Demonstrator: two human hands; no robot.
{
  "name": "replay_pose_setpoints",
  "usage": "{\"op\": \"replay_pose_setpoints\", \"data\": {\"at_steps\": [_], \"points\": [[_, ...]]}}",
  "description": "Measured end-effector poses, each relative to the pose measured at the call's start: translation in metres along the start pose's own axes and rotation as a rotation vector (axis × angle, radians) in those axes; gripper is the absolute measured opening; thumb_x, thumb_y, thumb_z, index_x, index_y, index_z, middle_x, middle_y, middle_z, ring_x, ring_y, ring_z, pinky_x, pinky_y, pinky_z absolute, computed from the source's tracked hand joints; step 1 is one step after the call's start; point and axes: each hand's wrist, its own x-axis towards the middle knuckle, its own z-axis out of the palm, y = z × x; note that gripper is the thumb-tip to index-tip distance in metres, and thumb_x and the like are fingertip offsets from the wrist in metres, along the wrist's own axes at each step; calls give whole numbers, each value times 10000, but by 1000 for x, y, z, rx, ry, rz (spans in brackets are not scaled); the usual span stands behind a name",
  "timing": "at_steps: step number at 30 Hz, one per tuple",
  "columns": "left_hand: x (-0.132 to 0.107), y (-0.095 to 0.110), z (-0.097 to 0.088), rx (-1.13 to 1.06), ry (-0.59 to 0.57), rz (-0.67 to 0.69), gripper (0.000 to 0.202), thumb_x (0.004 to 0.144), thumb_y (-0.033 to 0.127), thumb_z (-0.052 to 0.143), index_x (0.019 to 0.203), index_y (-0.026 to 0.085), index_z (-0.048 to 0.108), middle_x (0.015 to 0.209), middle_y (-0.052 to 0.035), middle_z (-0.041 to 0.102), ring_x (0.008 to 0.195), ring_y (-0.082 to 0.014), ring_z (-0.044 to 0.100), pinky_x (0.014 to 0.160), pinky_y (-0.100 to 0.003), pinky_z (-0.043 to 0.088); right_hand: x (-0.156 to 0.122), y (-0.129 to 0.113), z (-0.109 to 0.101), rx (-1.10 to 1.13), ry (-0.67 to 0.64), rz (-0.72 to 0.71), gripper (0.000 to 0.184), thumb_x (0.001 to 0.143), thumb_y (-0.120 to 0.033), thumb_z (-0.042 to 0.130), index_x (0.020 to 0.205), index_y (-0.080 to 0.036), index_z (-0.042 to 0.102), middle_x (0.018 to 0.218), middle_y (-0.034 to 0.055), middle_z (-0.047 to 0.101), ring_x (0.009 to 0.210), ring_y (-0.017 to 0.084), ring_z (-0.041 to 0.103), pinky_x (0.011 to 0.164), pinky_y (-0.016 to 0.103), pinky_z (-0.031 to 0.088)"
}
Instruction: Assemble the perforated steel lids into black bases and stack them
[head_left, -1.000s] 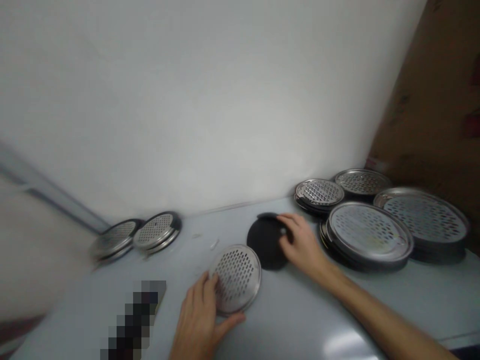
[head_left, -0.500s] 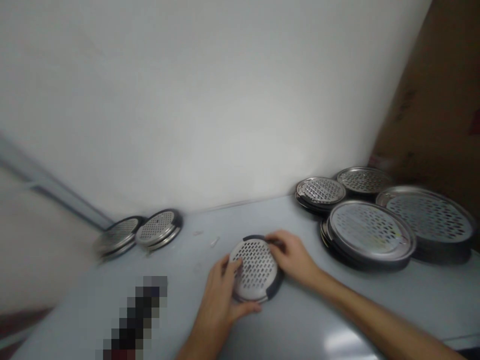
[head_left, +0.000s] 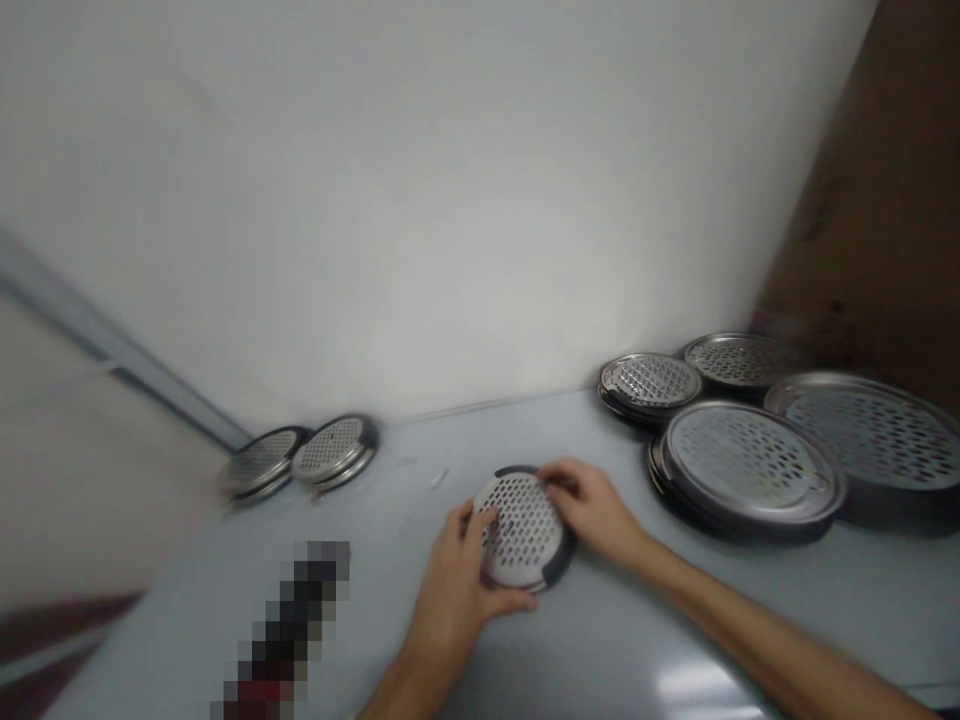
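A round metal grater (head_left: 519, 535), its pale face full of slots and its rim partly black, is between my two hands near the middle of the table. My left hand (head_left: 469, 570) grips its left side, with the thumb along the lower rim and fingers over the perforated face. On the upper right rim, my right hand (head_left: 589, 505) is closed with bent fingers pinching the black edge. The fingertips of the right hand are partly hidden.
Two similar round graters, one (head_left: 262, 462) beside another (head_left: 335, 450), lie at the back left. On the right are stacks of larger ones (head_left: 739, 455), (head_left: 874, 435) and smaller ones (head_left: 651, 380). A pixelated object (head_left: 289, 630) lies front left. A wall (head_left: 465, 200) stands behind.
The whole view has shifted slightly, so everything appears a little farther right. Both hands keep their hold on the grater.
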Motion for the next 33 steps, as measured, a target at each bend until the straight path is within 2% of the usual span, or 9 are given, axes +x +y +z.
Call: {"op": "replay_pose_setpoints", "data": {"at_steps": [6, 9, 12, 15, 17, 20, 22, 26, 33], "points": [[9, 9, -22, -380, -21, -62, 610, 755, 589, 728, 1196, 177, 638, 1242, -153, 687, 1199, -349, 615, 1081, -503, 443, 7, -15, -22, 240, -14, 41, 349, 879, -473, 598, 1048, -216, 762, 1121, 86, 755, 1120, 292, 647, 1024, 449, 455], [17, 18, -22, -671, -99, -198, 821, 808, 854, 429, 1186, 154, 629, 1147, -181, 722, 1015, -334, 698, 883, -477, 567, 7, -18, -24, 303, 1, -8, 369, 889, -487, 589, 1113, -237, 740, 1214, 70, 725, 1205, 283, 606, 1082, 436, 412], [22, 24, -9, -845, -275, -352, 973, 772, 940, 283, 1174, 127, 636, 1014, -195, 753, 802, -307, 742, 679, -426, 600, 7, -11, -15, 235, 92, -25, 392, 893, -491, 602, 1183, -240, 682, 1237, 66, 701, 1198, 262, 604, 1090, 418, 412], [27, 22, -2, -670, -351, -298, 952, 842, 885, 155, 834, 104, 699, 713, -168, 731, 614, -256, 710, 594, -361, 562, 10, 3, -9, 125, 146, 20, 400, 884, -499, 583, 1152, -216, 673, 1170, 78, 718, 1116, 262, 640, 1048, 421, 452], [35, 13, -8, -403, -261, -191, 829, 929, 766, 183, 708, 135, 673, 615, -128, 692, 576, -231, 678, 602, -338, 534, 14, 11, -11, 45, 116, 38, 405, 879, -495, 566, 1130, -201, 686, 1156, 89, 728, 1083, 265, 658, 1019, 420, 475], [59, -8, -28, 116, 29, -52, 436, 990, 448, 393, 869, 164, 700, 790, -92, 740, 756, -230, 693, 751, -333, 506, 20, 17, -16, -44, 104, 42, 403, 855, -470, 595, 1121, -189, 709, 1160, 100, 737, 1080, 273, 667, 1006, 422, 482], [78, -23, -41, 369, 102, -74, 299, 978, 314, 443, 995, 157, 697, 958, -107, 752, 908, -238, 691, 844, -329, 483, 23, 19, -18, -74, 109, 50, 396, 840, -449, 622, 1110, -178, 725, 1144, 110, 748, 1065, 282, 676, 994, 431, 485], [112, -44, -52, 455, 44, -121, 229, 875, 198, 602, 1058, 92, 690, 1110, -188, 718, 1050, -280, 661, 913, -337, 455, 26, 19, -18, -166, 104, 36, 361, 844, -425, 632, 1072, -174, 754, 1110, 118, 764, 1037, 299, 681, 968, 445, 483], [127, -46, -53, 413, -118, -130, 158, 824, 91, 587, 919, 137, 705, 894, -84, 759, 838, -190, 685, 744, -250, 458, 24, 17, -19, -344, 127, -70, 242, 884, -333, 553, 885, -207, 758, 909, 82, 763, 922, 279, 642, 877, 417, 467]]}}
